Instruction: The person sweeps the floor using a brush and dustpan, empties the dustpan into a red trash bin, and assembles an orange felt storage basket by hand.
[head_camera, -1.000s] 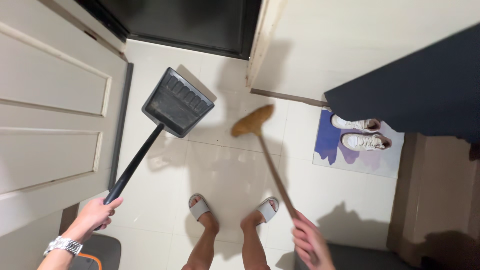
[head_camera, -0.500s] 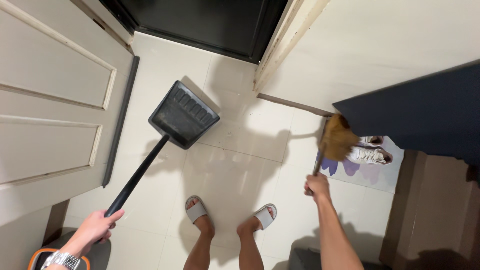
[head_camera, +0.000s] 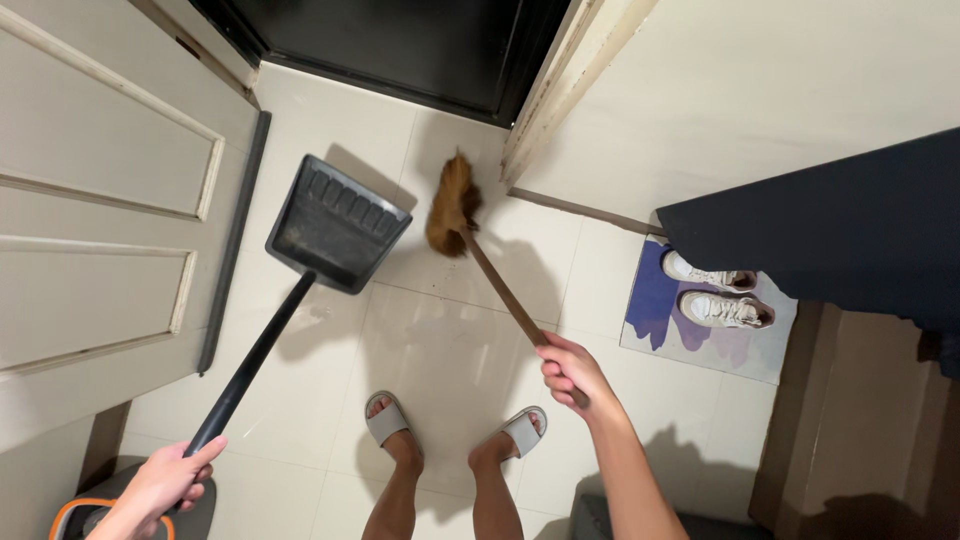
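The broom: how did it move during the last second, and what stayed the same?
The broom swung: its bristle head went from the floor ahead of the feet, out to the right near the shoe mat, then across to the doorway corner. The right hand kept its grip on the stick. The left hand kept holding the dustpan, which stayed on the floor by the door.

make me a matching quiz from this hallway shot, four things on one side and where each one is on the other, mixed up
Things:
1. dustpan
2. broom
3. white shoes
4. grey slippers

Places:
A. on the blue and white mat by the wall
B. on the person's feet
C. on a long black handle held by the left hand
D. bristles on the tiles near the dark doorway, stick held by the right hand

Pairs: 1-C, 2-D, 3-A, 4-B
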